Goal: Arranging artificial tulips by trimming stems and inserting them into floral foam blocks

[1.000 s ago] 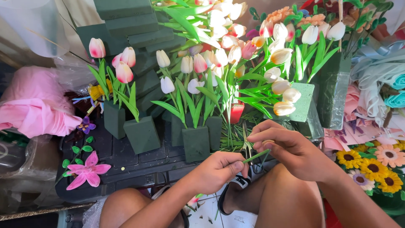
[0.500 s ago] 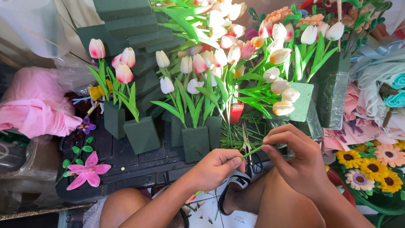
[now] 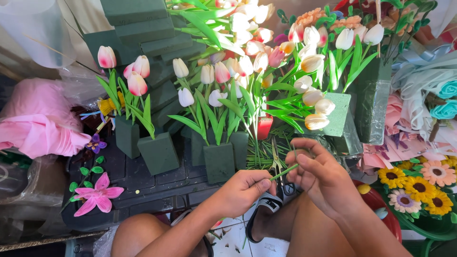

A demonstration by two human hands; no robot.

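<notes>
A thin green stem [image 3: 284, 171] runs between my two hands, low in the middle of the view. My left hand [image 3: 243, 189] pinches its lower end between thumb and fingers. My right hand [image 3: 318, 175] closes its fingertips around the upper end. Just behind the hands lie scissors [image 3: 277, 164] on a heap of loose green stems. Beyond them stand artificial tulips, pink and white [image 3: 216, 76], stuck in dark green foam blocks [image 3: 219, 163]. My bare knees and a black-and-white sandal [image 3: 266, 207] are below the hands.
A stack of green foam bricks [image 3: 138, 24] rises at the back left. Pink fabric [image 3: 38, 121] lies at the left, a pink paper lily [image 3: 97, 194] on the dark crate. Yellow sunflowers [image 3: 421, 188] and ribbon flowers crowd the right side.
My right hand has shifted slightly right and lower along the stem, its fingers curling more around the tip. The left hand keeps its pinch in nearly the same place.
</notes>
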